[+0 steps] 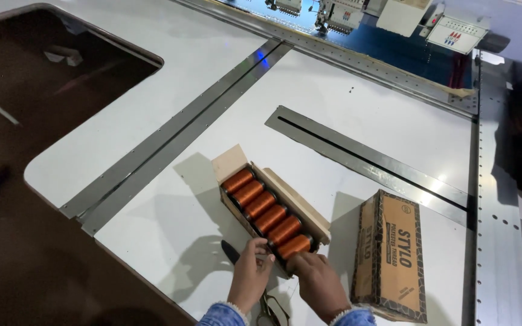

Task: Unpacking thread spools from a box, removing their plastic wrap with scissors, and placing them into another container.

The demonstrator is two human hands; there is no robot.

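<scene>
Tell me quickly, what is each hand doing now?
Left hand: fingers curled on the near end of the open box, holding nothing loose.
Right hand: fingers on the nearest orange spool; a closed grip cannot be told.

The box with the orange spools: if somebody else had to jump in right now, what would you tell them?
Left hand: bare, fingers resting on the near end of the open cardboard box, holding nothing else.
Right hand: on the same near end, fingertips against the nearest orange spool.
The box lies on the white table with its flaps open and six orange thread spools in a row inside.
Scissors lie on the table under the left hand.
A second, closed cardboard box sits to the right.
Done: first box is open. Left: all spools remain inside; the second box is unopened.
</scene>
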